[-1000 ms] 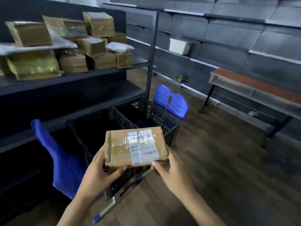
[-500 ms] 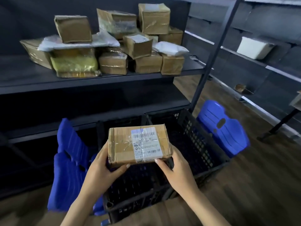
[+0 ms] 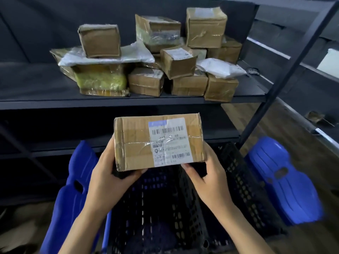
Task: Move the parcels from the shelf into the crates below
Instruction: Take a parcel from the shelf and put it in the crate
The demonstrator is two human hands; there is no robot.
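You held a cardboard parcel (image 3: 135, 142) in both hands above the black crate (image 3: 244, 182). Your left hand (image 3: 108, 173) gripped its left end, thumb curled under the front edge, and your right hand (image 3: 209, 178) clasped the right end with the fingers tucked behind. The white label (image 3: 169, 142) with its barcodes faced up at you. The parcel hung in front of the dark shelf (image 3: 36, 92), below the board where the other parcels (image 3: 181, 63) sat piled — brown boxes, two white bags, one yellow-wrapped packet (image 3: 100, 81). Blue flaps (image 3: 286, 184) stood open on either side of the crate.
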